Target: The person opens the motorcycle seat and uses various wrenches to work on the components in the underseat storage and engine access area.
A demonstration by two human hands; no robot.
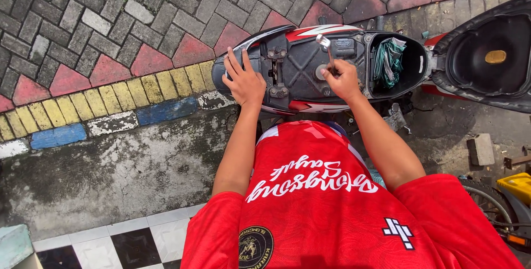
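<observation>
Head view: the scooter [310,75] lay across the frame with its seat [489,58] flipped up and the underseat tub exposed. The right hand [342,78] was clenched around the handle of a metal wrench [326,50], which stood upright over the middle of the scooter's black tub, its bright head pointing away from the person. The left hand [243,81] lay flat and spread on the tail end of the scooter, gripping nothing, apparently bracing. Folded green papers [389,58] sat in the round pocket on the seat side of the wrench. Judgement: to turn well, the tool should stay square over its fastener, downward pressure kept steady, with the flat hand holding the scooter against the twist; whether the tip was seated could not be told.
</observation>
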